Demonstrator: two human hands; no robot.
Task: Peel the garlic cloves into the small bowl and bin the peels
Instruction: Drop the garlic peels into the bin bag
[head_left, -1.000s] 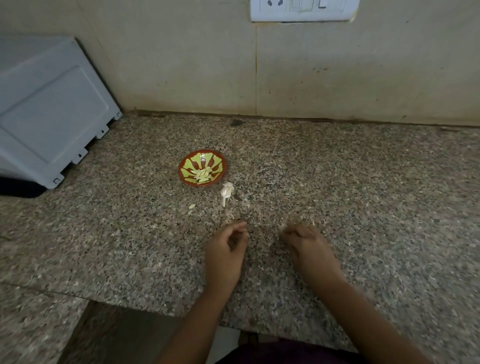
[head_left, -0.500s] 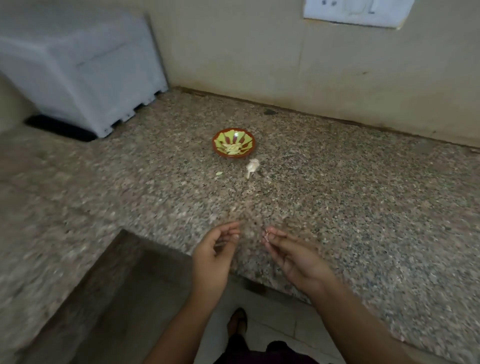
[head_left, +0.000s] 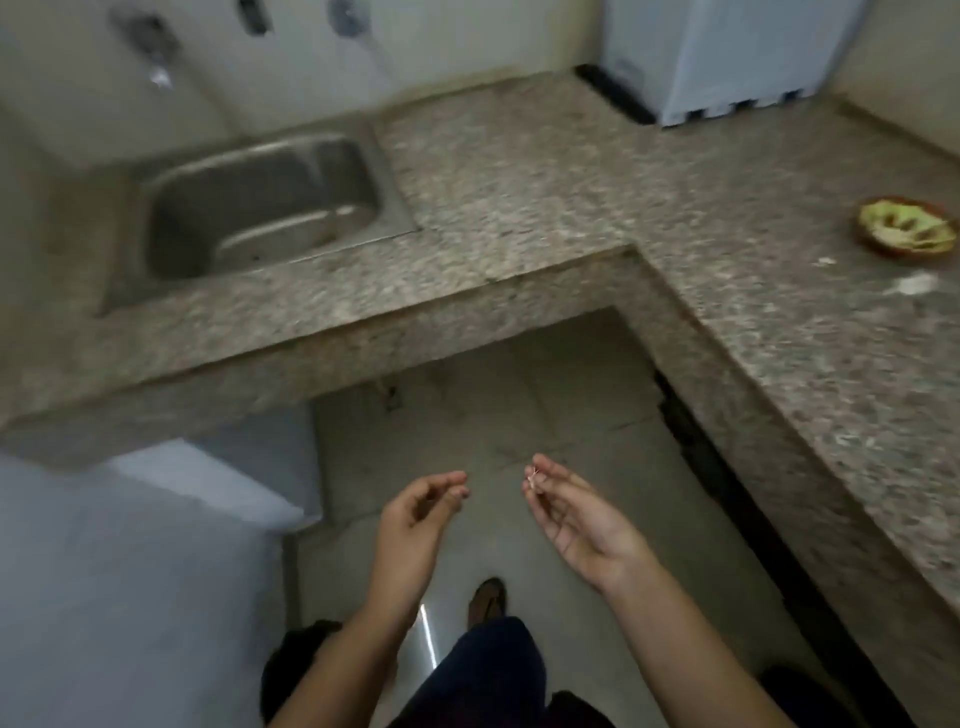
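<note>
Speckled grey-brown stone makes the tabletop (head_left: 545, 197), and it bends round a corner. Far off on the right of it sits the small bowl (head_left: 906, 234), brown outside and yellow-green inside, with pale bits in it that are too blurry to name. Just in front of the bowl lies a white lump of garlic (head_left: 917, 283), with a tiny pale scrap (head_left: 823, 261) to its left.

Both hands are held out over the floor (head_left: 519, 395), well apart from the bowl. The right hand (head_left: 576, 514) is palm up. Its grip is narrow, with thumb and fingertip pinching a tiny pale bit of peel (head_left: 533, 473). The left hand (head_left: 415, 512) is beside it, not touching, with fingers curled in toward the thumb. Its grip is narrow too, but I cannot tell if anything is in it.

A steel sink (head_left: 249, 171) is set in the tabletop at the far left. A white box (head_left: 727, 57) stands on the far right. A foot in a dark sandal (head_left: 485, 597) shows below the hands.
</note>
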